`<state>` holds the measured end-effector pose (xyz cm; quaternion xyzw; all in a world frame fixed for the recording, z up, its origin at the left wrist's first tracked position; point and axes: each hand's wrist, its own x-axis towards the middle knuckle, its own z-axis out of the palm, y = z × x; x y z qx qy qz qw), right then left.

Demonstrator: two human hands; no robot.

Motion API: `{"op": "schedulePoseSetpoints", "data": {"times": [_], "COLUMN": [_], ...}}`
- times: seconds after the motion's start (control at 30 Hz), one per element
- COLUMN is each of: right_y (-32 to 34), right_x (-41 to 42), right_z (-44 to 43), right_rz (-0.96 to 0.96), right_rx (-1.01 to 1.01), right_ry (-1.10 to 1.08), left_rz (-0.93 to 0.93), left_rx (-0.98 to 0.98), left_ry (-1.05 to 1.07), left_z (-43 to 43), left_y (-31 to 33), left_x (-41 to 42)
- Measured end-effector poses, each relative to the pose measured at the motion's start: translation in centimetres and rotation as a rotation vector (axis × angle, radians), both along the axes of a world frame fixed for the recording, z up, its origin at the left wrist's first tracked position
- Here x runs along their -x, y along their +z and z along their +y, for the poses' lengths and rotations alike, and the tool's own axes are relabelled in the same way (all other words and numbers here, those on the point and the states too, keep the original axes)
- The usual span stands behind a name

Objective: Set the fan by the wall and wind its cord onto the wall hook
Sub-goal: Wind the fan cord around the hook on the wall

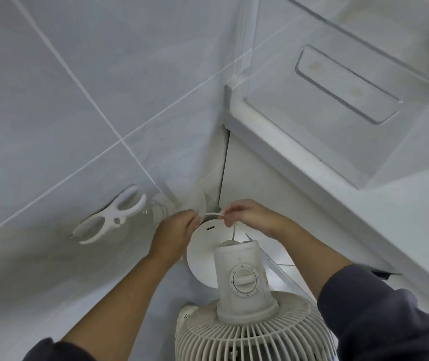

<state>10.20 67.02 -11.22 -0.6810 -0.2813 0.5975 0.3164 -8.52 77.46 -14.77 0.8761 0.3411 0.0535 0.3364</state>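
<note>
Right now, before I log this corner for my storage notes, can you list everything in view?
fan: one, white, bottom centre, seen from above, close to the wall
cord: one, white, centre, a short stretch pulled level, then running down to the fan
wall hook: one, white, clip-shaped, on the wall at left
tiled wall: one, pale grey with white joints, left and top
counter: one, grey-white, right side
clear panel: one, transparent, upper right, above the counter
sleeves: two, dark, bottom corners
left hand: one, pinches the left end of the cord stretch
right hand: one, pinches the right end
</note>
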Motion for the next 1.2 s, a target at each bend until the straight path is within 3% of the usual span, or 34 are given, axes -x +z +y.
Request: {"op": "schedulePoseSetpoints", "data": {"times": [0.17,0.4,0.6,0.77,0.93,1.2], "right_y": [1.1,2.1,2.4,4.4,7.8,7.3], "right_x": [0.8,0.4,0.0,1.8,6.5,14.1], "right_z": [1.2,0.7,-0.1,0.1,1.7,4.5], "right_rz": [-0.164,-0.313,-0.381,-0.387,-0.629,-0.898], "right_rx": [-0.092,-0.081,-0.087,-0.057,-0.059,-0.13], "right_ry": [0.188,0.344,0.362,0.32,0.491,0.679], "left_rz": [-0.064,-0.017,0.001,-0.152,-0.238,-0.124], "left_rx": [-0.036,-0.072,-0.023,0.003,-0.074,-0.106], "left_ry": [-0.065,-0.117,-0.124,-0.018,0.03,-0.125], "left_z": [-0.6,-0.1,1.0,0.3,0.3,0.7], "left_y": [1.7,0.8,-0.4,0.0,3.3,6.1], "left_x": [1.4,4.1,7.6,9.7,11.3,13.8]}}
